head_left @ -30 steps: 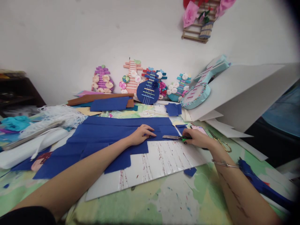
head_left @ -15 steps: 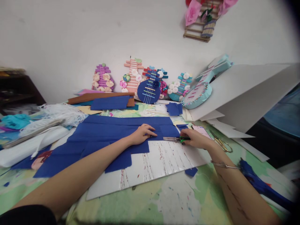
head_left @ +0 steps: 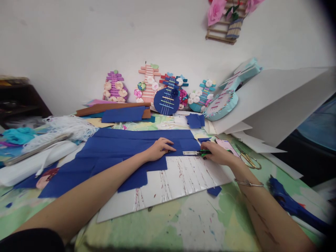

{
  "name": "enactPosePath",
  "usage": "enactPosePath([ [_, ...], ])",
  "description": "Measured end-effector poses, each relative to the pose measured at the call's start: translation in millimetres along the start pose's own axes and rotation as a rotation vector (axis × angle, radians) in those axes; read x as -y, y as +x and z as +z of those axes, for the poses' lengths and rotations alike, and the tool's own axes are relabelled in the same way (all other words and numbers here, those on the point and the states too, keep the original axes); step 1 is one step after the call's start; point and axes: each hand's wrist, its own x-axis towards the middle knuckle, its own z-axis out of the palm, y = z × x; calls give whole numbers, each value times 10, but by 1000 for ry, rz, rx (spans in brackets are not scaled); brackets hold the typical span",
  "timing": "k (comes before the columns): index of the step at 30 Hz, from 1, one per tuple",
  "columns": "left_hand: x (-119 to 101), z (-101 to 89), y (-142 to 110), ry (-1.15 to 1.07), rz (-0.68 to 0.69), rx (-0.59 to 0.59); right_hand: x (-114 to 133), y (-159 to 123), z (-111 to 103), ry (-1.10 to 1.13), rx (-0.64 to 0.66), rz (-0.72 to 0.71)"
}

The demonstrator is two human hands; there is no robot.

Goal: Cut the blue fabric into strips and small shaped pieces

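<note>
Its fingers clamped on a utility knife (head_left: 191,153), the right hand (head_left: 219,153) points the blade toward the left hand (head_left: 156,149), whose slightly parted fingers rest on the creased blue sheet (head_left: 115,147) beneath them, so a slip could nick those fingertips.

On the tabletop (head_left: 154,229), a sheet (head_left: 112,141) partly covers a board (head_left: 189,178), with heaped cords (head_left: 65,128) to the sheet's left and lute crafts (head_left: 166,102) behind, along the wall (head_left: 78,42). A knife (head_left: 191,153) in the right hand (head_left: 219,153) sits at the sheet's near edge. Rightward come a phone (head_left: 225,145), then scissors (head_left: 249,161), with a handled tool (head_left: 286,203) nearer the front.
</note>
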Motion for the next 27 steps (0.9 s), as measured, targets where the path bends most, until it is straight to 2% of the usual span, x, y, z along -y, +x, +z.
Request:
enactPosePath([
  [17,-17,3,2,29,-2,-20,100,30,12,43,-26,-50],
  [27,-32,43,-6,152,-39,75,185,-17,-37,60,-8,-75],
])
